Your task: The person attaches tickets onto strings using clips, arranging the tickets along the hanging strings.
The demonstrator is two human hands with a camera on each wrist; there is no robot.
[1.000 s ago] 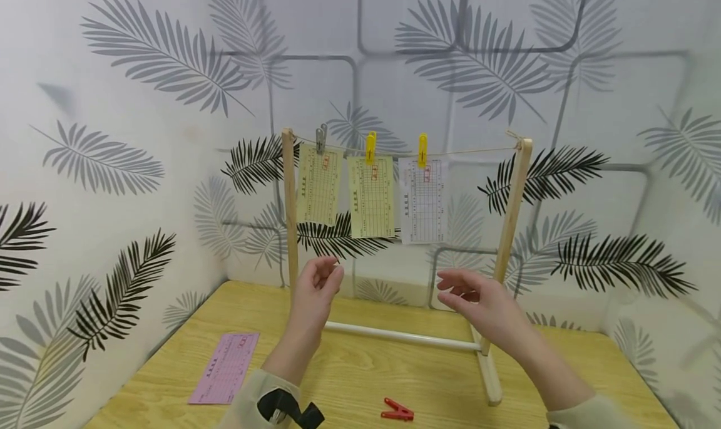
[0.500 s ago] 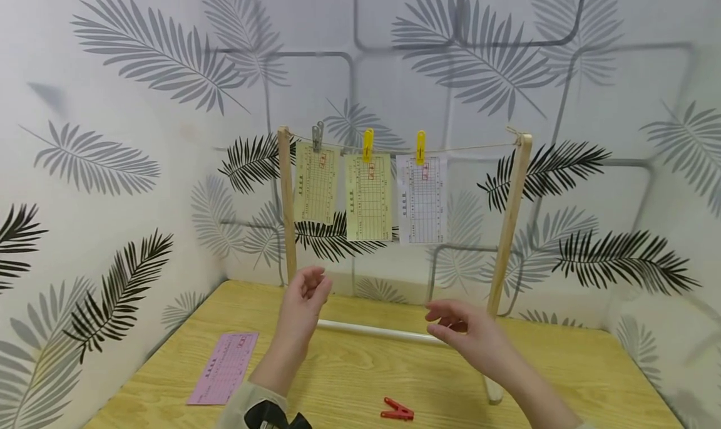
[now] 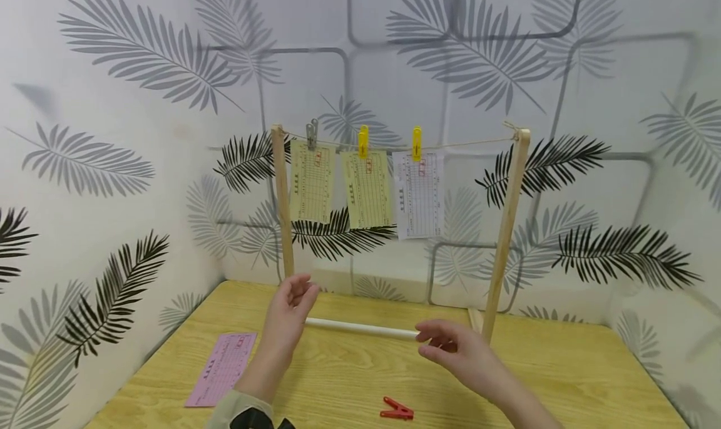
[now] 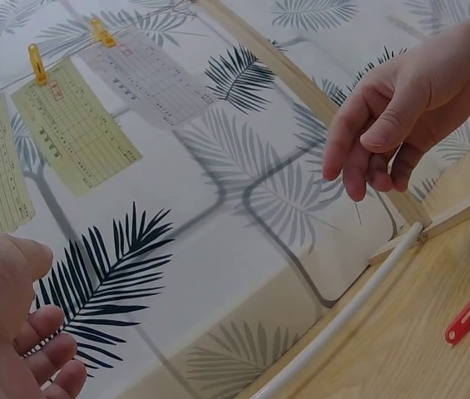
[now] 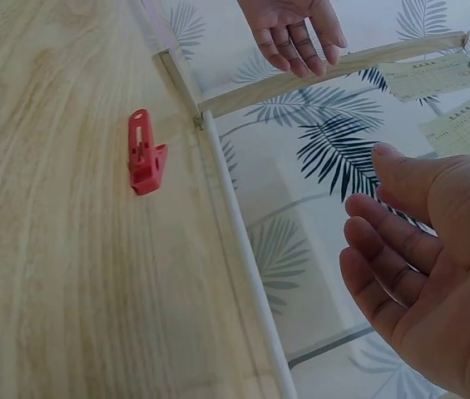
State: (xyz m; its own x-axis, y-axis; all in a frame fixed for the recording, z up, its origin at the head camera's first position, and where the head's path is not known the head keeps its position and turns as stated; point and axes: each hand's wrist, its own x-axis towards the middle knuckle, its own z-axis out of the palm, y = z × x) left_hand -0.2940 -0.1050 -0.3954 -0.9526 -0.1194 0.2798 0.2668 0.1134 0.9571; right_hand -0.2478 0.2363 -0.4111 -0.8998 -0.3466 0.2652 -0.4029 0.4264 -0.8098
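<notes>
My left hand is raised over the left of the table, fingers loosely bent and holding nothing. On the right, my right hand hovers before the wooden rack, likewise relaxed with nothing in it. Beneath and between them a red clothespin lies on the table. A pink paper slip lies flat to the left of my left forearm. From the rack's string hang a yellow slip under a grey clip, another yellow slip under a yellow clothespin, and a white slip under a yellow clothespin.
The rack has a left wooden post, a right wooden post and a white rod low between them. A string joins the post tops. Leaf-patterned wall covering stands behind the wooden table.
Both hands have moved left and down in the head view, the right one more, away from the right post. The head view has shifted slightly. The slips sway a little; the red clothespin stays put.
</notes>
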